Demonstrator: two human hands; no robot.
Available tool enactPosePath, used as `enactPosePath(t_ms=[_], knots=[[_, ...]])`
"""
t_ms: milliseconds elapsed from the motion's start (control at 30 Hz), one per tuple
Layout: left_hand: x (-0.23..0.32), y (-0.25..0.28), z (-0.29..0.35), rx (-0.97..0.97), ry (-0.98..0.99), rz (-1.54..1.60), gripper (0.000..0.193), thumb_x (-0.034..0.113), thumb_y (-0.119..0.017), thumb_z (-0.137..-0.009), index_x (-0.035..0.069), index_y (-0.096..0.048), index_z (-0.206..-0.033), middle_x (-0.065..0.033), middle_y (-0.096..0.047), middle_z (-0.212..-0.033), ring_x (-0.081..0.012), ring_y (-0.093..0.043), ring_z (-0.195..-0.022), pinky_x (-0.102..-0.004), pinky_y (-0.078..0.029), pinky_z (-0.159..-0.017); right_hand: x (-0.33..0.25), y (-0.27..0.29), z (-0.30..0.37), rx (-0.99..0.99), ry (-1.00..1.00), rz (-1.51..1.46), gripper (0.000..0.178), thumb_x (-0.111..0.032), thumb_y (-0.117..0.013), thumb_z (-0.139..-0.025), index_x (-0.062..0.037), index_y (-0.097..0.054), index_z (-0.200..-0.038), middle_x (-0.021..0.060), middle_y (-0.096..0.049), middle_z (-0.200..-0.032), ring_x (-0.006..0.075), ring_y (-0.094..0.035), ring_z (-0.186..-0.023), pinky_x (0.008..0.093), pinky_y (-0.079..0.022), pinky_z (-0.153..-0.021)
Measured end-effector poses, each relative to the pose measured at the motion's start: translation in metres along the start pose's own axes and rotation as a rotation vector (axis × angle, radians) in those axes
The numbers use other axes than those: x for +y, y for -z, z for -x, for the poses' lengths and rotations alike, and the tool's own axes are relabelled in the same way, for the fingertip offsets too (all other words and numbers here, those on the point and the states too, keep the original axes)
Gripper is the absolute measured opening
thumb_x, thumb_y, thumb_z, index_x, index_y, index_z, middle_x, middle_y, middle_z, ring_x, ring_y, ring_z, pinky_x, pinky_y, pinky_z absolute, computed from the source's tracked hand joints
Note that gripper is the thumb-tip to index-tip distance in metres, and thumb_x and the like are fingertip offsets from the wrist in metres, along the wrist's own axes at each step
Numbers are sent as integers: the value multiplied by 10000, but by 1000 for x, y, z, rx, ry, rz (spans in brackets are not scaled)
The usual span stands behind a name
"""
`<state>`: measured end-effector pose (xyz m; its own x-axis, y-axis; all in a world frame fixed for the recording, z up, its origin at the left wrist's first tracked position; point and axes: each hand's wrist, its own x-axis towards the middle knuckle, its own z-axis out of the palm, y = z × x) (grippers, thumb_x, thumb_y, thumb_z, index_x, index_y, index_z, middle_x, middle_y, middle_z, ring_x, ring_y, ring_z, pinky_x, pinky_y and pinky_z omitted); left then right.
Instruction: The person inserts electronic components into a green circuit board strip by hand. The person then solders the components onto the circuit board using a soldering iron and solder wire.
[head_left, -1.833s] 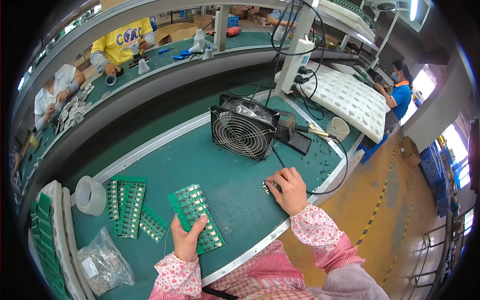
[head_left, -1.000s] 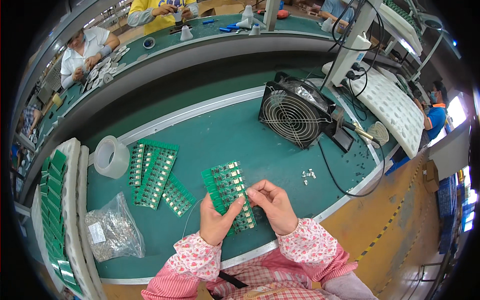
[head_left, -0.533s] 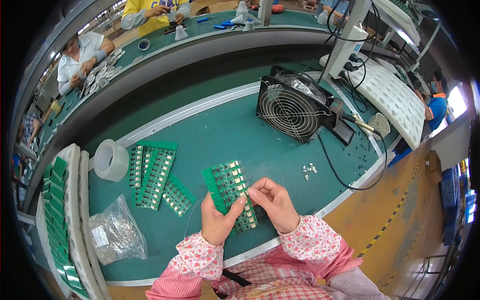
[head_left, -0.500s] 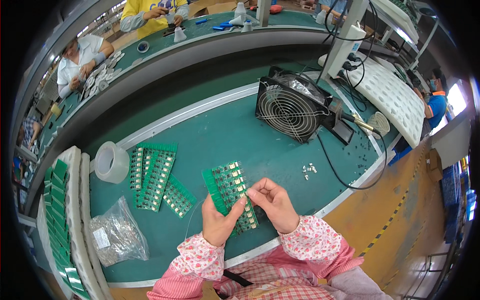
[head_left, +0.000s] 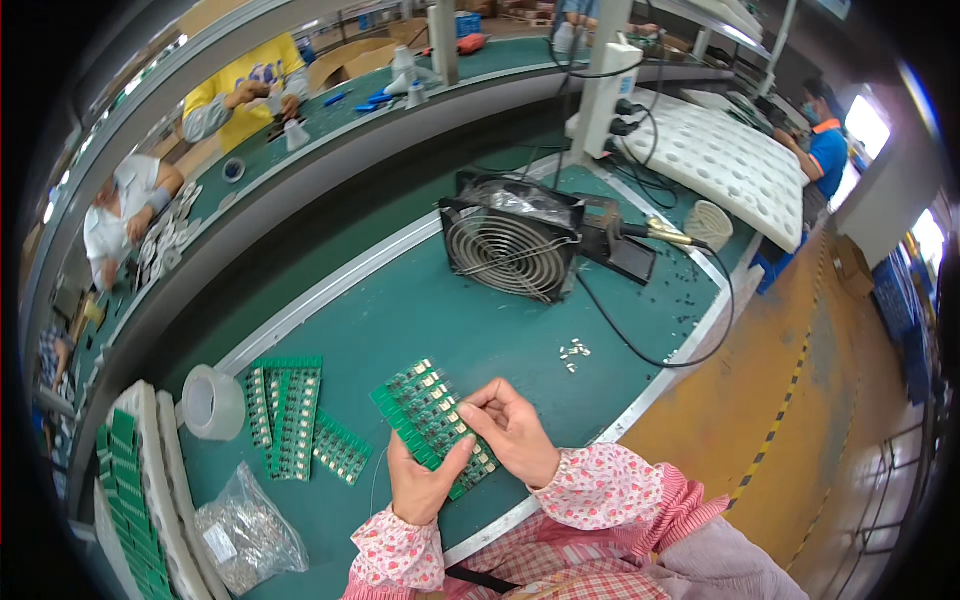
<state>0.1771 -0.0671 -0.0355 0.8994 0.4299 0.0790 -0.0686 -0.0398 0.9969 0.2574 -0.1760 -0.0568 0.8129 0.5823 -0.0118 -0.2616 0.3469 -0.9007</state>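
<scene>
A green circuit board panel (head_left: 412, 408), lined with rows of small white and black parts, is tilted above the bench. My left hand (head_left: 422, 482) grips its lower left side, thumb across the face. At the panel's right edge, my right hand (head_left: 515, 435) has thumb and forefinger pinched together; whatever is between the fingertips is too small to make out. Several similar panels (head_left: 297, 425) lie overlapping on the green bench to the left. Small whitish components (head_left: 573, 352) are scattered to the right of my hands.
A clear tape roll (head_left: 229, 405) and a plastic bag of small parts (head_left: 268, 530) lie left, beside a foam tray (head_left: 160, 470) of boards. Ahead stand a black fan (head_left: 508, 252) and a corded soldering iron (head_left: 665, 234). Another foam tray (head_left: 725, 155) is far right. Co-workers sit beyond.
The view has shifted, so the bench scene appears lower and further left. Both hands stay on the panel, the right still pinching at its right edge.
</scene>
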Motion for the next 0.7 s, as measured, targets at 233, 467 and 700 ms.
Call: enactPosePath(t_ms=[233, 467, 700], knots=[[-5, 2, 0, 124, 170, 315, 422, -27, -654, -773, 44, -478, -1149, -37, -592, -960, -128, -595, -818, -263, -497, -725, -36, 34, 0, 176, 271, 702, 169, -98, -679, -803, -34, -605, -941, 71, -596, -892, 167, -597, -782, 267, -476, -720], [-3, 2, -3, 110, 172, 325, 391, -33, -645, -770, 42, -498, -1125, -39, -595, -946, -126, -597, -801, -263, -499, -704, -72, 101, -14, 322, 599, 1463, 120, -125, -709, -721, -79, -645, -810, 71, -550, -798, 258, -527, -784, 359, -449, -680], [-11, 4, 0, 73, 144, 288, 357, -12, -674, -773, 13, -524, -1096, -52, -627, -952, -122, -608, -823, -269, -501, -735, -83, 93, -32, 147, 347, 1661, 155, -191, -706, -725, -75, -605, -737, 68, -549, -772, 266, -542, -803, 398, -457, -669]])
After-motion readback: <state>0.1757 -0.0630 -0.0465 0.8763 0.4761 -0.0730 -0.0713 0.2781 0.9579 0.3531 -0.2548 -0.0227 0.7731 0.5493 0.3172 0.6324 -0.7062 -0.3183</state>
